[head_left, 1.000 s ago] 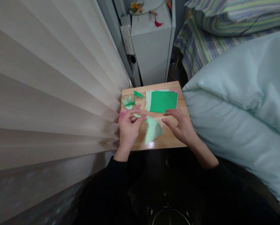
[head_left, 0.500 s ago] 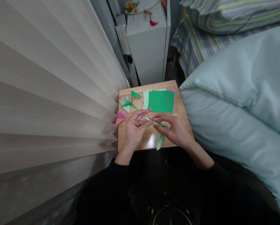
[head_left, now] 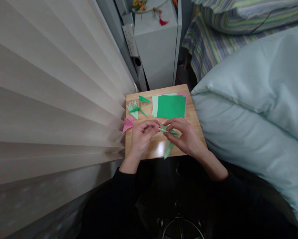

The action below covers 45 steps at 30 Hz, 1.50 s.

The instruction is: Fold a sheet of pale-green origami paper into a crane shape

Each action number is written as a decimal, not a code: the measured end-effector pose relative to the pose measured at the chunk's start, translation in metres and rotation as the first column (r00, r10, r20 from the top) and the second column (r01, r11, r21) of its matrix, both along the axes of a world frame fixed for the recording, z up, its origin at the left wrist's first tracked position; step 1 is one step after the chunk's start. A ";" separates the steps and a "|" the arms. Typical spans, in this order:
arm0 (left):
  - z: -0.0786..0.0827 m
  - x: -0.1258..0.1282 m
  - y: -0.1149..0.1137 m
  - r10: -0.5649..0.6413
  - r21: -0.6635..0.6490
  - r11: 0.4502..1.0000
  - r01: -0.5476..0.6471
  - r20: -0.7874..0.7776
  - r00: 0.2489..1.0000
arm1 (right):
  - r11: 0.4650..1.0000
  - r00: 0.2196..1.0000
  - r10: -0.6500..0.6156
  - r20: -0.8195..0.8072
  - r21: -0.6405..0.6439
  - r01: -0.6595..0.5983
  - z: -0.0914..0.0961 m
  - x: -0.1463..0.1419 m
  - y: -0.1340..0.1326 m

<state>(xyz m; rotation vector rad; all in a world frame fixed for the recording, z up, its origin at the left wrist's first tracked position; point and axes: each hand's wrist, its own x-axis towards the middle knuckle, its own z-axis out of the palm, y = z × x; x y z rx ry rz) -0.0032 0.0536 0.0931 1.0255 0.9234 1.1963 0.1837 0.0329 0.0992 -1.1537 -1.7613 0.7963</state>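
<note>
From here: R hand (head_left: pixel 186 135) pinches lt-green paper (head_left: pixel 169 148), L hand (head_left: pixel 141 136) apparently its tip. Prob. light, easily creased; hold at folds.

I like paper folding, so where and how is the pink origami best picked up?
Probably pinch the pink origami lightly across its middle, coming from above and the right: its left point reaches the edge of the wooden table, and the pleated curtain crowds that side.
</note>
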 end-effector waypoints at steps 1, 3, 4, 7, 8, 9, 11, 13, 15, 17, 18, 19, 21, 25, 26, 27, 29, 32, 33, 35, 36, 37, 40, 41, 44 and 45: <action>0.000 0.000 0.000 0.009 0.000 1.000 -0.009 -0.006 1.000 | 1.000 1.000 0.001 0.010 0.009 -0.001 -0.001 0.000 0.000; 0.000 -0.001 0.001 0.034 0.006 0.999 -0.034 -0.014 0.999 | 1.000 1.000 -0.003 0.021 0.028 0.003 -0.002 -0.001 -0.001; -0.001 -0.002 0.001 0.051 0.007 0.999 -0.051 -0.016 0.999 | 0.999 1.000 -0.007 0.026 0.034 0.006 -0.003 -0.002 -0.001; -0.003 -0.005 0.003 0.098 0.007 0.995 -0.098 -0.026 0.995 | 0.999 0.999 -0.020 0.032 0.040 0.019 -0.003 -0.003 -0.002; -0.004 -0.006 0.003 0.096 0.010 0.995 -0.096 -0.035 0.995 | 0.999 0.999 -0.024 0.028 0.038 0.023 -0.003 -0.003 -0.002; -0.005 -0.006 0.004 0.081 0.016 0.997 -0.080 -0.052 0.995 | 0.999 0.999 -0.026 0.021 0.032 0.026 -0.003 -0.003 -0.002; -0.006 -0.005 0.003 0.027 0.033 0.999 -0.024 -0.108 0.994 | 1.000 1.000 -0.028 -0.002 0.012 0.028 -0.002 -0.003 -0.002; -0.006 -0.003 0.002 -0.004 0.047 0.999 0.012 -0.168 0.986 | 1.000 0.999 -0.026 -0.030 -0.017 0.026 -0.001 -0.003 -0.002; -0.005 -0.001 0.001 0.009 0.055 0.998 0.002 -0.203 0.979 | 0.999 0.998 -0.025 -0.056 -0.042 0.023 0.000 -0.004 -0.002; -0.005 0.000 0.000 0.024 0.056 0.998 -0.012 -0.212 0.977 | 0.998 0.996 -0.024 -0.081 -0.062 0.019 0.000 -0.005 -0.002; -0.005 0.001 0.000 0.023 0.056 0.998 -0.011 -0.212 0.977 | 0.997 0.995 -0.023 -0.096 -0.073 0.016 0.000 -0.005 -0.002; -0.006 0.001 0.000 0.019 0.056 0.998 -0.008 -0.210 0.978 | 0.996 0.993 -0.023 -0.113 -0.083 0.013 0.000 -0.006 -0.002; -0.007 0.001 0.000 0.013 0.055 0.999 -0.002 -0.201 0.980 | 0.995 0.988 -0.026 -0.154 -0.103 0.010 -0.001 -0.007 -0.003; -0.008 0.001 -0.001 0.042 0.025 0.999 -0.038 -0.189 0.981 | 0.992 0.979 -0.009 -0.202 -0.127 -0.017 -0.004 -0.008 -0.003; -0.007 0.001 -0.002 0.052 0.018 0.999 -0.049 -0.187 0.981 | 0.991 0.979 -0.004 -0.206 -0.131 -0.023 -0.005 -0.009 -0.003; -0.007 0.001 -0.002 0.059 0.013 0.998 -0.058 -0.184 0.981 | 0.991 0.978 -0.001 -0.210 -0.134 -0.028 -0.005 -0.009 -0.003; -0.007 0.001 -0.002 0.069 0.015 0.998 -0.067 -0.179 0.981 | 0.989 0.976 -0.001 -0.216 -0.142 -0.031 -0.006 -0.009 -0.003; -0.009 0.000 -0.001 0.070 0.030 0.997 -0.066 -0.180 0.981 | 0.988 0.974 -0.003 -0.225 -0.153 -0.033 -0.006 -0.009 -0.004; -0.010 -0.001 -0.001 0.069 0.036 0.997 -0.064 -0.177 0.982 | 0.987 0.974 -0.001 -0.228 -0.158 -0.036 -0.006 -0.009 -0.004; -0.010 -0.001 0.000 0.071 0.041 0.997 -0.065 -0.171 0.983 | 0.984 0.973 0.003 -0.230 -0.172 -0.044 -0.007 -0.010 -0.004; -0.009 -0.001 0.000 0.072 0.045 0.997 -0.065 -0.174 0.982 | 0.982 0.973 0.004 -0.229 -0.183 -0.047 -0.007 -0.010 -0.004; -0.007 -0.001 0.000 0.067 0.050 0.997 -0.059 -0.185 0.980 | 0.979 0.973 0.004 -0.229 -0.196 -0.050 -0.008 -0.010 -0.004; 0.000 0.003 -0.003 0.015 0.078 0.997 0.005 -0.260 0.965 | 0.972 0.972 -0.008 -0.235 -0.231 -0.047 -0.010 -0.011 -0.004; 0.002 0.004 -0.003 -0.005 0.087 0.996 0.031 -0.284 0.959 | 0.970 0.972 -0.007 -0.235 -0.237 -0.050 -0.010 -0.011 -0.004; 0.007 0.006 -0.005 -0.031 0.100 0.993 0.067 -0.326 0.945 | 0.968 0.976 0.008 -0.217 -0.244 -0.063 -0.013 -0.012 -0.004; 0.007 0.006 -0.005 -0.023 0.106 0.992 0.062 -0.338 0.941 | 0.967 0.979 0.019 -0.203 -0.247 -0.070 -0.014 -0.012 -0.004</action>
